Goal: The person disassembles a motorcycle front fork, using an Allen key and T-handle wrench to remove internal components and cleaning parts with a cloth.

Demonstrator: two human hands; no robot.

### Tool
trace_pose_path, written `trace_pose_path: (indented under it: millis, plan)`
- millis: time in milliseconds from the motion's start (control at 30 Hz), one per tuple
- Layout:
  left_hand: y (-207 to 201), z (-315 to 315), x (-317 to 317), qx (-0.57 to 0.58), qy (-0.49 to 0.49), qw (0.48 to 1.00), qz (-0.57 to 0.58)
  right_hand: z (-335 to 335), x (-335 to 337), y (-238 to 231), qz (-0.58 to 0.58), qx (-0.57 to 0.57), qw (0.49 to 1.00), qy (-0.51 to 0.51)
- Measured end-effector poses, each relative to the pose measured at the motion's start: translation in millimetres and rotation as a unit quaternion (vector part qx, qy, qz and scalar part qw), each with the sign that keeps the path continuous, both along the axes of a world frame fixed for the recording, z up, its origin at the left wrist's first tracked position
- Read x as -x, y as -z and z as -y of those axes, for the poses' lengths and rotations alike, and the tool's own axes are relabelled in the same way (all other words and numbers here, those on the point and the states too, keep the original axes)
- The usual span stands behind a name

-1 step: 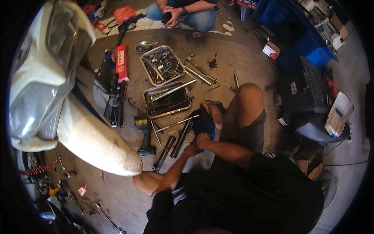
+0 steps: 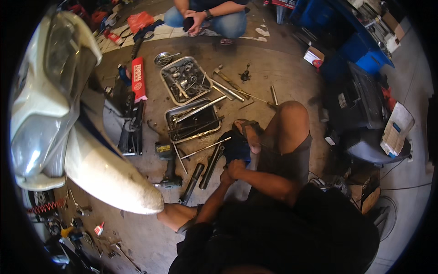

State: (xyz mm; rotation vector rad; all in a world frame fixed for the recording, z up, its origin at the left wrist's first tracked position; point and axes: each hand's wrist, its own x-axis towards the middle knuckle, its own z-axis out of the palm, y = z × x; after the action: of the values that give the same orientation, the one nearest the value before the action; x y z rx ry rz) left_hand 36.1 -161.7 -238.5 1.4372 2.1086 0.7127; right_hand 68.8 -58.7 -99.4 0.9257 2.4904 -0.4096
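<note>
My left hand (image 2: pixel 226 176) and my right hand (image 2: pixel 236 168) are closed and close together in front of my bent knee. Just beyond them, by my sandalled foot, lies a dark blue, cloth-like bundle (image 2: pixel 243 154). What the fingers grip is hidden. To the left of my hands, two dark metal tubes (image 2: pixel 211 167) (image 2: pixel 192 184) lie on the floor, with a cordless power tool (image 2: pixel 169 165) beside them. A thin metal rod (image 2: pixel 206 148) points toward the blue bundle.
Ahead stand a metal tray of small parts (image 2: pixel 167 85) and a darker tray with tubes across it (image 2: pixel 217 131). A pale motorcycle fender (image 2: pixel 109 171) juts in from the left. Another person's hands (image 2: pixel 196 21) hold something dark at the back. A black case (image 2: pixel 358 102) stands right.
My hands have drawn slightly closer together. The view has shifted a little, so the trays and fender sit somewhat lower and further left. The other person's hands also appear in a different pose.
</note>
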Motion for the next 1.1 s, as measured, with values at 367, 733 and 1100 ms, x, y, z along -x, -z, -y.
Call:
trace_pose_path:
  millis: [367, 733, 1100]
  plan:
    - [-38, 8, 15, -0.027, -0.272, 0.914, 0.3, -11, 4, -75, 0.098, 0.122, 0.986, -0.061]
    - [-87, -40, -53, 0.036, -0.342, 0.498, 0.796, 42, -25, -15, 0.178, -0.202, 0.945, 0.184]
    - [-96, -35, -29, -0.041, -0.129, 0.99, -0.03, -171, -182, -333, -0.395, -0.112, 0.797, 0.442]
